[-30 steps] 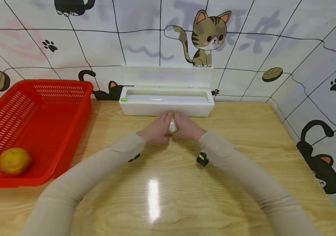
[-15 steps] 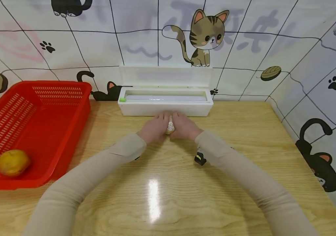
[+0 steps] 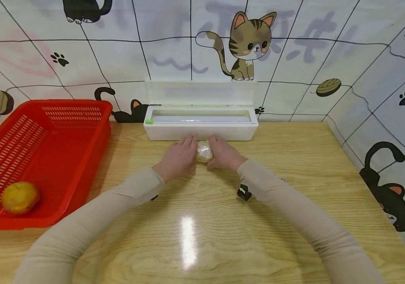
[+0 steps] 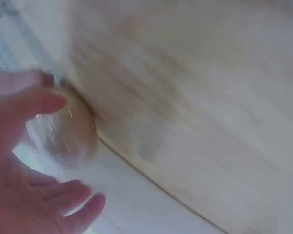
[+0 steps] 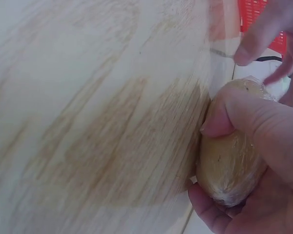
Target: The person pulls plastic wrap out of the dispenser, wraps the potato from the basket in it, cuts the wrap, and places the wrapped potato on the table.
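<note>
A tan, oval piece of produce wrapped in clear cling film (image 3: 204, 152) rests on the wooden table in front of the long white box. My right hand (image 3: 225, 154) grips it from the right, with the thumb across its near side in the right wrist view (image 5: 234, 151). On its left is my left hand (image 3: 178, 157), drawn slightly apart in the head view. The left wrist view shows that hand's fingers (image 4: 63, 195) extended and spread beside the wrapped produce (image 4: 66, 129).
The white cling film box (image 3: 200, 132) stands against the wall with its lid raised and film inside. A red plastic basket (image 3: 81, 165) at the left holds a yellow fruit (image 3: 20, 197). Cat-patterned sheeting (image 3: 167, 59) covers the walls behind and at the right.
My left hand has let go and moved left, away from the wrapped produce, which now shows more. My right hand still holds it in nearly the same place.
</note>
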Tool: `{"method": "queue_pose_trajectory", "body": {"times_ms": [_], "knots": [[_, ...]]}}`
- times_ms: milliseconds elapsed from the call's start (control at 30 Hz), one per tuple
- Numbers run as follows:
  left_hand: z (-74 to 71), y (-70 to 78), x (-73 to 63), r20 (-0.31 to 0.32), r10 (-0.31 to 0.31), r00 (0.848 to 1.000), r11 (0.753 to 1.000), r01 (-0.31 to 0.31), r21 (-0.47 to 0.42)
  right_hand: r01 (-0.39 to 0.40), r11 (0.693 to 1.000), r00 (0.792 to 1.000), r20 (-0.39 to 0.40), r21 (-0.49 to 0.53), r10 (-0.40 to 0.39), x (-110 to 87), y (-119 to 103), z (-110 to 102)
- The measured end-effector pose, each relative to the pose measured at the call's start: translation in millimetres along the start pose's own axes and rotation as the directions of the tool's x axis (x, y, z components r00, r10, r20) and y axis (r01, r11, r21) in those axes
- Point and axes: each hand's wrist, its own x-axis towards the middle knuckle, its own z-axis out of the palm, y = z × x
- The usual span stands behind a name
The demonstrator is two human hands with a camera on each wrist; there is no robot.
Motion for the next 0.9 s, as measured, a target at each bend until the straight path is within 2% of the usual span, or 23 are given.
{"method": "queue_pose_trajectory", "body": {"times_ms": [100,267,367,433,500,600,733,900], "knots": [[4.5,7.7,1.3,-0.001,0.059,0.998,0.998,-0.059,0.011,-0.001,1.0,1.0,0.003,-0.002,0.001,0.3,-1.4,-1.1],[12.4,10.5,7.9,0.019,0.023,1.0,1.0,-0.022,-0.016,-0.012,1.0,1.0,0.011,0.012,0.012,2.7,-5.9,-3.8],[14.2,9.0,13.4,0.065,0.029,0.997,0.998,-0.025,-0.055,-0.043,0.998,0.999,0.005,-0.048,0.043,3.8,-9.3,-5.7],[14.8,9.0,17.0,0.111,0.039,0.993,0.996,-0.03,-0.087,-0.042,0.991,0.999,-0.004,-0.13,0.042,1.6,-14.1,-4.1],[14.8,9.3,20.0,0.155,0.051,0.987,0.992,-0.032,-0.122,-0.042,0.983,0.999,-0.038,-0.181,0.036,-0.7,-18.7,-0.9],[13.7,9.9,23.0,0.181,0.064,0.981,0.977,-0.025,-0.211,-0.031,0.971,0.996,-0.094,-0.237,0.009,-3.4,-23.8,4.7],[13.9,8.6,23.2,0.148,0.069,0.987,0.957,-0.023,-0.288,-0.031,0.968,0.988,-0.155,-0.249,-0.008,-1.9,-23.3,9.0],[17.3,5.9,21.5,0.075,0.106,0.992,0.966,-0.085,-0.243,0.007,0.975,0.966,-0.25,-0.221,-0.063,-5.1,-21.9,18.4]]}}
